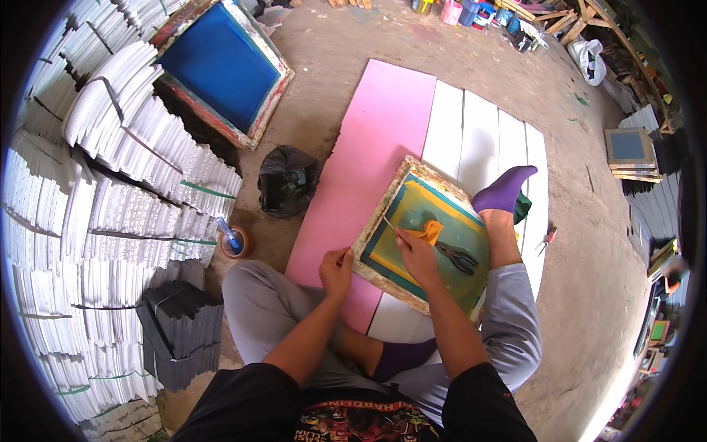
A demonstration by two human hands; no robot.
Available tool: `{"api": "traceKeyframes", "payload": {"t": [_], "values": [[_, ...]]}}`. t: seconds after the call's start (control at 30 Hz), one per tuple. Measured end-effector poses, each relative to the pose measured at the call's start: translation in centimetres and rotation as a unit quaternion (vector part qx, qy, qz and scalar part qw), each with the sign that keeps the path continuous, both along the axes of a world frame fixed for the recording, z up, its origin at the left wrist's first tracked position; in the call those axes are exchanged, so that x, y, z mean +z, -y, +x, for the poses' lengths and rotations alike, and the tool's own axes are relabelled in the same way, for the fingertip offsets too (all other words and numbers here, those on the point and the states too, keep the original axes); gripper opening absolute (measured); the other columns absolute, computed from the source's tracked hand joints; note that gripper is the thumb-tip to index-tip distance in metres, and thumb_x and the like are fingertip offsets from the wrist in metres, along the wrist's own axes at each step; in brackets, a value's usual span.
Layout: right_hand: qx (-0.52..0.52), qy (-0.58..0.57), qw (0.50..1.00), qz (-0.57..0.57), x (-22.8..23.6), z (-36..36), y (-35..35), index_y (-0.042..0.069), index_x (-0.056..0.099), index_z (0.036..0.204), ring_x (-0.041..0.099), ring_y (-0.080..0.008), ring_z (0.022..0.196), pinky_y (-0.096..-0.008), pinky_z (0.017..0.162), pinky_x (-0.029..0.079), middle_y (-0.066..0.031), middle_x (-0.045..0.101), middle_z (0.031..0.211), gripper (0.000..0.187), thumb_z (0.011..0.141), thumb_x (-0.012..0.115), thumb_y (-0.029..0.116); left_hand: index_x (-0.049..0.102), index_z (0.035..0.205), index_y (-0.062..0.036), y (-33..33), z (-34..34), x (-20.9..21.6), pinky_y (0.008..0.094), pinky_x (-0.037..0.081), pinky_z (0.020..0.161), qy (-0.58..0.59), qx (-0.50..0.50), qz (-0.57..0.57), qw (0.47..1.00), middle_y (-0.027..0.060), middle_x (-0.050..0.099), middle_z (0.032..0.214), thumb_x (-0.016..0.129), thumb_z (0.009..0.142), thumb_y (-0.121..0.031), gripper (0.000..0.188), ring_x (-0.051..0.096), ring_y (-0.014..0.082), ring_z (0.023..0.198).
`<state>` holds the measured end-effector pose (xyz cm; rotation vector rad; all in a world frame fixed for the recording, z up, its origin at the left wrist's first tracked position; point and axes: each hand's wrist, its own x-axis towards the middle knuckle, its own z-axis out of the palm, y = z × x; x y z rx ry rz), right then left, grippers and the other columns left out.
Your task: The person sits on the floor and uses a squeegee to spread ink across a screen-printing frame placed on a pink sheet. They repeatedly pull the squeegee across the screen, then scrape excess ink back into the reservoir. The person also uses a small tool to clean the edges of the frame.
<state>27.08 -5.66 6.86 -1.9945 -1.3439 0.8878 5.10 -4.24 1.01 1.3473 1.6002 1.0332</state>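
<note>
Right hand (414, 254) closed on a slim tool (389, 220) over a paint-crusted framed screen (390, 285), left hand (336, 271) apart, curled at its edge, grip unclear, pink-and-white boards (383, 118) beneath, concrete floor (589, 295) around, white stacks (110, 272) beyond the left.

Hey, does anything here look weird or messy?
Yes. Metal pliers with dark handles lie on the green-and-yellow panel inside the rectangular wooden frame, an odd-looking spot for a hard tool. The frame looks blotchy and rough, maybe worn.

Pink sheet (375, 118) and white panels (480, 121) on floor (317, 81); framed screen (462, 221) lying across both.
</note>
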Motion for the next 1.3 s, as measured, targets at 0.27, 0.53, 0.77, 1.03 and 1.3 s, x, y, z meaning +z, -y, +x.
{"api": "traceKeyframes", "payload": {"t": [0.27, 0.53, 0.77, 1.03, 1.3], "values": [[0.002, 0.069, 0.998, -0.011, 0.3, 0.1, -0.6, 0.024, 0.071, 0.131, 0.072, -0.0387, 0.096, -0.0491, 0.082, 0.057, -0.0149, 0.076, 0.103, 0.033, 0.105, 0.056, 0.036, 0.08, 0.108, -0.0042, -3.1, 0.3, 2.1, 0.038, 0.055, 0.076, -0.112, -0.064, 0.053, 0.99, 0.0148, 0.074, 0.097, 0.075, 0.094, -0.027, 0.027, 0.072, 0.0281, 0.086], [0.03, 0.175, 0.978, -0.11, 5.5, -2.8, -2.1, 0.019, 0.07, 0.133, 0.073, -0.0394, 0.096, -0.0522, 0.081, 0.057, -0.0188, 0.075, 0.101, 0.034, 0.105, 0.052, 0.028, 0.082, 0.101, -0.0054, -4.2, 0.2, 1.8, 0.0399, 0.055, 0.072, -0.076, -0.111, -0.02, 0.991, 0.0133, 0.073, 0.087, 0.076, 0.092, -0.026, 0.023, 0.07, 0.0289, 0.078], [0.036, 0.138, 0.985, -0.099, 2.4, -1.8, -3.7, 0.015, 0.07, 0.133, 0.072, -0.0409, 0.096, -0.0507, 0.081, 0.056, -0.0206, 0.074, 0.107, 0.035, 0.102, 0.056, 0.025, 0.081, 0.101, -0.0038, -4.0, 0.8, 0.6, 0.0392, 0.054, 0.069, -0.066, -0.112, 0.044, 0.991, 0.0132, 0.069, 0.081, 0.076, 0.091, -0.02, 0.02, 0.067, 0.0293, 0.073], [-0.047, -0.015, 0.996, -0.079, 0.1, -1.7, -1.1, 0.014, 0.066, 0.14, 0.072, -0.0329, 0.084, -0.0419, 0.074, 0.054, -0.0192, 0.075, 0.097, 0.039, 0.104, 0.061, 0.028, 0.081, 0.101, -0.0031, -3.8, 0.9, 0.5, 0.0376, 0.052, 0.067, -0.014, -0.088, 0.044, 0.995, 0.013, 0.067, 0.079, 0.076, 0.091, -0.017, 0.018, 0.066, 0.027, 0.069], [-0.009, -0.031, 0.999, 0.022, -2.4, -0.1, -1.0, 0.021, 0.068, 0.138, 0.074, -0.0339, 0.099, -0.0408, 0.084, 0.056, -0.0137, 0.077, 0.11, 0.036, 0.105, 0.06, 0.032, 0.08, 0.101, -0.0019, -4.2, 0.4, 0.1, 0.0353, 0.052, 0.066, -0.003, -0.104, 0.037, 0.994, 0.0121, 0.068, 0.08, 0.077, 0.093, -0.017, 0.018, 0.065, 0.0235, 0.068]]}}
